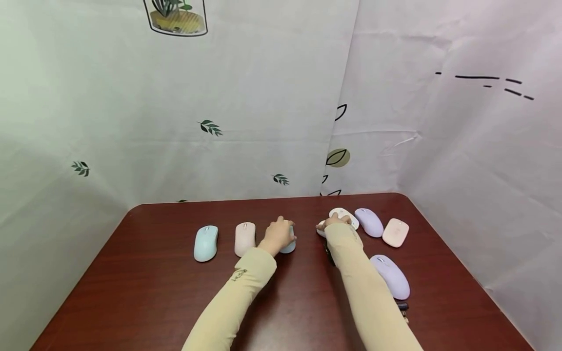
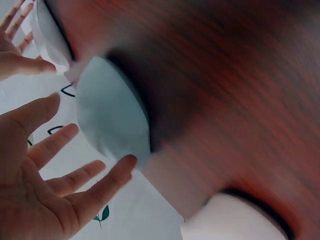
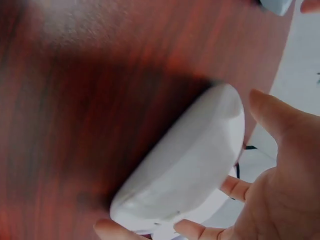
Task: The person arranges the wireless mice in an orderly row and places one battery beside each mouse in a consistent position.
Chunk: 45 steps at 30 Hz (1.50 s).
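My left hand (image 1: 277, 235) is over a light blue computer mouse (image 1: 288, 247) on the brown table. In the left wrist view its fingers are spread beside that mouse, one fingertip at its lower end. My right hand (image 1: 335, 222) reaches down at a white mouse (image 1: 322, 229). The right wrist view has this white mouse (image 3: 185, 155) lying across the palm side, the thumb near one end and a fingertip by the other. Neither hand visibly grips its mouse. Just beyond the right hand lies another white mouse (image 1: 340, 211).
Left of my hands are a pale blue mouse (image 1: 206, 243) and a beige mouse (image 1: 244, 239). On the right lie a lavender mouse (image 1: 369, 223), a pink mouse (image 1: 395, 233) and a nearer lavender mouse (image 1: 391, 276) beside my sleeve. A printed cloth (image 1: 263, 97) hangs behind the table (image 1: 145, 282).
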Tool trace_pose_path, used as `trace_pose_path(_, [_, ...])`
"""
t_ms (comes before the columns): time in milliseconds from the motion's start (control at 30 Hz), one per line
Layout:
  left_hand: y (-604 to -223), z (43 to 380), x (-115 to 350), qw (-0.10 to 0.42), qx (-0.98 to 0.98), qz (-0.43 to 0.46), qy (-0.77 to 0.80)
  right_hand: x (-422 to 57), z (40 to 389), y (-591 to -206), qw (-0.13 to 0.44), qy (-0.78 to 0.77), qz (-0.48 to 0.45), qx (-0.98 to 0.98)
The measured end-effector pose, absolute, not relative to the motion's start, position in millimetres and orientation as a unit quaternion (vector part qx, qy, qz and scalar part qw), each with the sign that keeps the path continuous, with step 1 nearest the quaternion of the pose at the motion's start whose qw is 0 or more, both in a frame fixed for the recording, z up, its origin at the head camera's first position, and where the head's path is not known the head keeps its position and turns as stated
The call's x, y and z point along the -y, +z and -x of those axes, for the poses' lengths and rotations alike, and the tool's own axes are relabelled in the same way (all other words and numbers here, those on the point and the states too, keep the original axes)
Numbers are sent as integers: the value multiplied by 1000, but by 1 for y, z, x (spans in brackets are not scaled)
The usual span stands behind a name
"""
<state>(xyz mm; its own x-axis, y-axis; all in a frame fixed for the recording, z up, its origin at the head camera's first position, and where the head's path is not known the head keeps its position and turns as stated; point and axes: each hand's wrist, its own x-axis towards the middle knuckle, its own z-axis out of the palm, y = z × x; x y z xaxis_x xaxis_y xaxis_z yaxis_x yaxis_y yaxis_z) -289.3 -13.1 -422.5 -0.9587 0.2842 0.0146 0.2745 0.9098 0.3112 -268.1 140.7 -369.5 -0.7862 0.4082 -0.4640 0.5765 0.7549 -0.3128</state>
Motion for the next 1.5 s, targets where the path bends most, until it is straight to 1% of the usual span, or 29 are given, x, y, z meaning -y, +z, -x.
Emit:
trace_pose_path(67, [-423, 287, 10, 23, -978, -133, 161, -140, 270, -375, 184, -208, -261, -925])
trace_pose_path(100, [-424, 287, 9, 25, -978, -129, 164, -139, 272, -378, 172, -230, -267, -920])
trace_pose_path(233, [-428, 287, 6, 17, -977, -116, 176, -140, 278, -386, 150, -242, -264, -922])
trace_pose_path(367, [-431, 287, 5, 13, -978, -112, 176, -142, 283, -393, 142, -216, -242, -935])
trace_pose_path(467, [-430, 287, 5, 13, -979, -115, 169, -143, 281, -390, 157, -217, -249, -931])
trace_pose_path(633, [-428, 287, 8, 9, -978, -122, 168, -142, 269, -377, 187, -254, -257, -913])
trace_pose_path(733, [-428, 286, 10, 10, -978, -122, 168, -139, 264, -377, 182, -287, -272, -900])
trace_pose_path(800, [-428, 286, 10, 11, -978, -122, 168, -136, 267, -382, 176, -289, -277, -899])
trace_pose_path(1000, [-429, 288, 9, 5, -978, -133, 162, -140, 295, -409, 152, -179, -231, -944])
trace_pose_path(1133, [-428, 289, 7, -1, -980, -136, 148, -152, 305, -420, 152, -161, -215, -951])
trace_pose_path(1200, [-428, 290, 6, -5, -981, -141, 136, -159, 310, -424, 162, -150, -199, -955])
trace_pose_path(1333, [-430, 291, 3, -20, -981, -163, 100, -166, 308, -416, 165, -142, -191, -957])
trace_pose_path(1500, [-431, 288, 5, -34, -982, -167, 79, -164, 307, -403, 140, -141, -177, -964])
